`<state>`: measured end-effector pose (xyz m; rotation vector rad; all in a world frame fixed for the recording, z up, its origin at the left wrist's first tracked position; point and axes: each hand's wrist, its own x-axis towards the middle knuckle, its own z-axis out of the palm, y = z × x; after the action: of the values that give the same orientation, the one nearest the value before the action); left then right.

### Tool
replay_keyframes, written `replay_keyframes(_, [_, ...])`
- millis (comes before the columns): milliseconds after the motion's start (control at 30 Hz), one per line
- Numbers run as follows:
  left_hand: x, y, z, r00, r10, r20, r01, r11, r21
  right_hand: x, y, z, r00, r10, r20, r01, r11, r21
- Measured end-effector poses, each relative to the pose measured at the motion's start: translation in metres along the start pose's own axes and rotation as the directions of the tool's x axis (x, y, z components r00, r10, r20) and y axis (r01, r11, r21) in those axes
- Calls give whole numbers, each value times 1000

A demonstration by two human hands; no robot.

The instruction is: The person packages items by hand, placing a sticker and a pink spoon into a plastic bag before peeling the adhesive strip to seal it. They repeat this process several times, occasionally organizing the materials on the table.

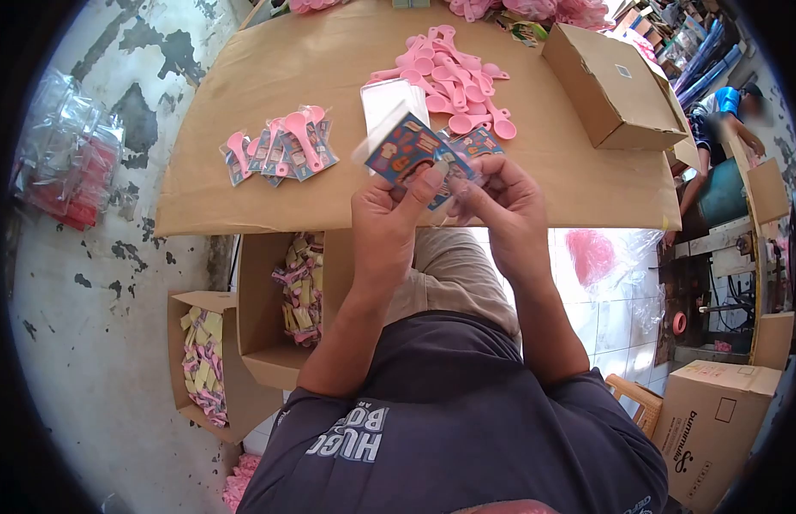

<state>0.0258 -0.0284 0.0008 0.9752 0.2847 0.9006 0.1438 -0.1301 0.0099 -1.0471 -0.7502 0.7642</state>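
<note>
Over the table's front edge, my left hand (389, 210) is closed on a blue printed card (402, 154) with a clear plastic bag around or against it. My right hand (501, 197) pinches the right end of the card and plastic; its fingertips partly overlap them. Just behind my hands lie more blue cards (477, 143) and a stack of clear bags (385, 103). Beyond them is a heap of loose pink spoons (454, 77). To the left, several bagged cards with pink spoons (282, 147) lie in a group on the brown table (209, 94).
A cardboard box (616, 94) stands at the table's right. Two open boxes of packed items, one nearer (336, 291) and one farther left (184, 317), are below the table. Another person (715, 120) sits at far right. A closed carton (715, 428) stands lower right.
</note>
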Motion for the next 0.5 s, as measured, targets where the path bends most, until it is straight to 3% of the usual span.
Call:
replay_keyframes(167, [-10,8,7,998,37,43,-39,998,45,1,8,19,990,-129,-51,128,991,-26])
replay_keyframes(267, [-14,9,1,998,20,67,-22,999,26,-2,8,28,990,-140,-18,141,988,58])
replay_keyframes(333, [-15,18,7,997,6,77,-8,1000,18,-7,9,28,997,-65,27,60,983,175])
replay_keyframes(400, [-14,30,16,983,163,87,-148,976,-158,-16,6,31,999,-43,16,40,988,146])
replay_keyframes(500, [-12,40,12,960,211,186,-152,946,-286,-29,6,40,999,-28,-31,31,994,104])
